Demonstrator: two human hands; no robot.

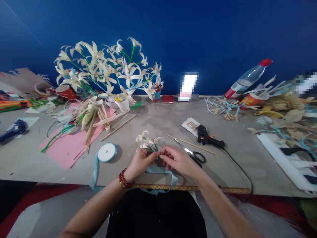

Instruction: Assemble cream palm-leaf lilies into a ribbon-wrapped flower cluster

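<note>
Flower sprig, a small cluster of pale petals on green stems, sits just below the middle of the frame, pinched at its base between both hands. The left hand, with a red bead bracelet at the wrist, is closed around the stems. The right hand meets it fingertip to fingertip, gripping the same spot; whether it also nips the ribbon there is not clear. A light-blue ribbon loops under both hands and trails left to its spool. By my reading the stems are being bound, and the wrap is at an early stage; a further turn would call for a firm pinch and taut ribbon. Scissors lie just right of the right hand, with a thin wooden stick and a black glue gun beyond. Pink paper lies at the left, and a large bouquet stands at the upper left of the table.
</note>
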